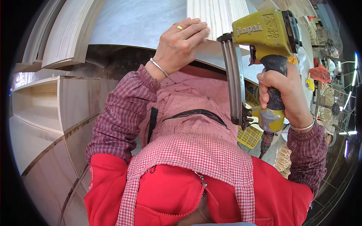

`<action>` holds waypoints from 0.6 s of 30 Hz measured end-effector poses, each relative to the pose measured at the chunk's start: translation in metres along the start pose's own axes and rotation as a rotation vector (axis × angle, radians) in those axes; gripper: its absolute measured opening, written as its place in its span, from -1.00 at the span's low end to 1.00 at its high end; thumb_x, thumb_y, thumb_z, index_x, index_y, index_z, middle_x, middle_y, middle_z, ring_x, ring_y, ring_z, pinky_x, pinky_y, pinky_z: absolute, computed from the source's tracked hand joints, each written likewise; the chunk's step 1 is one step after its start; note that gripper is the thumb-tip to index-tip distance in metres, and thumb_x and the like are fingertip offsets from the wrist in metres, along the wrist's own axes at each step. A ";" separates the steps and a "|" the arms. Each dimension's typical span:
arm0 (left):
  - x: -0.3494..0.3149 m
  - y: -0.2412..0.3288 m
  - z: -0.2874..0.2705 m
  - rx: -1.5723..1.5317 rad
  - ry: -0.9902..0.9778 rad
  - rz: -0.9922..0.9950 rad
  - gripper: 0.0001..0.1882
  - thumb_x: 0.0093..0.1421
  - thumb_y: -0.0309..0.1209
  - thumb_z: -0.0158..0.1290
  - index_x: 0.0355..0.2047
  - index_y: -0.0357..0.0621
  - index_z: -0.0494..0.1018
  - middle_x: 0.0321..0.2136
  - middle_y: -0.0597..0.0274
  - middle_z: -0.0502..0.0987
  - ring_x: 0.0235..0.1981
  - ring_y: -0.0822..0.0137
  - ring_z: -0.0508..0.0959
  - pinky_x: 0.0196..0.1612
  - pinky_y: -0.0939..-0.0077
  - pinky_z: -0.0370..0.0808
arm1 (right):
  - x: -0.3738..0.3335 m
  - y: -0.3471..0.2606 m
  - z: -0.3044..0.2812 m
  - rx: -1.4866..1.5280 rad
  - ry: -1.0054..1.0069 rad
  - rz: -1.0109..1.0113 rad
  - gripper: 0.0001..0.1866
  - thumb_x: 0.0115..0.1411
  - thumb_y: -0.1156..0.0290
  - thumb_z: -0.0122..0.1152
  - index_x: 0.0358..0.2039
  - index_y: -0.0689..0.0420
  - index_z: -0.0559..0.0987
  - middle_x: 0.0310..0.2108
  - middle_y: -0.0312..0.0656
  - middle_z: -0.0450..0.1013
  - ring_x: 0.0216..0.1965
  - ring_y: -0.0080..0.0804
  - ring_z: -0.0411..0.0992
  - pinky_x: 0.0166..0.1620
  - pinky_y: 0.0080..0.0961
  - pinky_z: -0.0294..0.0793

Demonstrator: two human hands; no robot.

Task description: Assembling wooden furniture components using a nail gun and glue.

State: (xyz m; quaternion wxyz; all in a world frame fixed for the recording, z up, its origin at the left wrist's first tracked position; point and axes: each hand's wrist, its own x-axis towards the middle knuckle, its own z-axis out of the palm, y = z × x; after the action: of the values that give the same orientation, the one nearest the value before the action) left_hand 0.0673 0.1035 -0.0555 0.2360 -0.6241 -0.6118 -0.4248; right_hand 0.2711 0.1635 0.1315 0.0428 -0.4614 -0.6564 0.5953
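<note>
My right hand point(281, 88) is wrapped round the black grip of a yellow-green pneumatic nail gun point(260, 28). A long metal magazine hangs from the gun toward me, and an air hose fitting point(267, 141) sticks out below the grip. The gun's nose points left, close to a pale wood-grain panel point(211, 19). My left hand point(183, 43) is at the near left edge of that panel, fingers stretched out and side by side. Whether its fingertips press on the wood or only hover cannot be made out. The panel is on a grey-white tabletop point(132, 24), partly hidden by the gun.
Long wooden boards point(69, 32) stand at the far left of the table. Below them are stacked wooden boxes point(79, 101), one open-fronted. A yellow plastic crate point(249, 136) sits low on the right. Bundled pale pieces point(283, 160), an orange-red bag point(319, 72) and shelving line the right side.
</note>
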 end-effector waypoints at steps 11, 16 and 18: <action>0.002 0.000 0.003 -0.033 0.023 -0.038 -0.70 0.02 -0.47 0.19 -0.19 0.01 0.58 -0.11 0.48 0.58 -0.01 0.40 0.52 0.06 0.53 0.47 | 0.000 -0.014 0.010 -0.009 0.009 0.058 -0.88 0.01 0.46 0.08 -0.53 0.26 0.43 -0.77 -0.21 0.36 -0.80 -0.53 0.26 -0.66 -0.70 0.30; -0.002 -0.002 0.007 -0.042 0.062 -0.015 -0.71 0.03 -0.46 0.19 -0.18 0.01 0.58 -0.18 0.43 0.59 -0.07 0.40 0.53 0.04 0.53 0.47 | 0.003 -0.020 0.012 -0.085 -0.014 0.095 -0.88 0.00 0.47 0.09 -0.55 0.26 0.43 -0.76 -0.21 0.36 -0.79 -0.52 0.26 -0.66 -0.69 0.31; -0.004 -0.002 0.008 -0.035 0.077 -0.008 -0.72 0.04 -0.46 0.19 -0.18 0.01 0.58 -0.20 0.42 0.59 -0.09 0.39 0.54 0.03 0.53 0.47 | 0.004 -0.020 0.013 -0.113 -0.027 0.100 -0.88 0.00 0.47 0.09 -0.56 0.25 0.43 -0.76 -0.21 0.36 -0.79 -0.52 0.26 -0.66 -0.68 0.31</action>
State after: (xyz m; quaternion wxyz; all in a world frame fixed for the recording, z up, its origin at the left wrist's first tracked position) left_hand 0.0676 0.1080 -0.0632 0.2468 -0.6089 -0.5970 -0.4603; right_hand 0.2501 0.1591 0.1426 -0.0221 -0.4870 -0.6659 0.5648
